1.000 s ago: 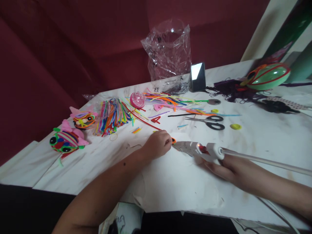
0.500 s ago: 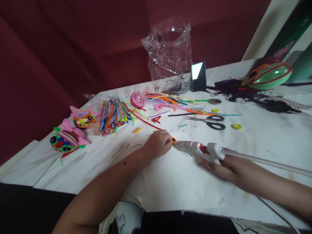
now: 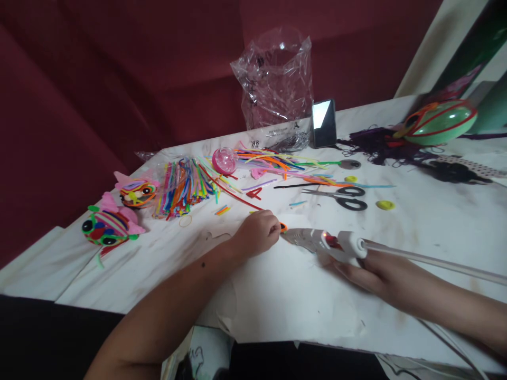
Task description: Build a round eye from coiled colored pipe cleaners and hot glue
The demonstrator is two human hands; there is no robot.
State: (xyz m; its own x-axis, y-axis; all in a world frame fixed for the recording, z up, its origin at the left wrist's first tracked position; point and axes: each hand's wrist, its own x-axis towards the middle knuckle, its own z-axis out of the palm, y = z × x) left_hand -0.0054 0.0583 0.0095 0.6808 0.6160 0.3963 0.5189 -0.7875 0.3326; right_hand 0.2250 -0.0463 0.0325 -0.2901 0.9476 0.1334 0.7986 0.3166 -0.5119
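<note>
At the left of the frame, two colourful fish-like figures (image 3: 109, 228) with pink fins lay on the white counter (image 3: 130, 269); right of them, left of centre, a bundle of many-coloured fuzzy stems (image 3: 184, 190) lay partly under clear plastic; above and right of that bundle stood a clear pink ball (image 3: 224, 161), beside more loose stems; near the middle, the left hand (image 3: 257, 234) rested low over the counter, its fingers curled in and seemingly pinching a small orange piece (image 3: 283, 227) with a dark centre, most of which the hand hid; the glue gun (image 3: 343, 245) lay just right of that, its nozzle pointing left and close to the orange piece, though whether they touched I could not tell; at upper centre a clear bag (image 3: 277, 79) stood next to a dark phone (image 3: 324, 124); below the phone lay black-handled scissors (image 3: 337, 196); at right of centre the right hand (image 3: 362, 272) had its fingers, largely hidden, wrapped around the gun's handle; a yellow disc (image 3: 385, 205) sat above that hand; at upper right lay a green balloon-like shape (image 3: 443, 125) with red bands
</note>
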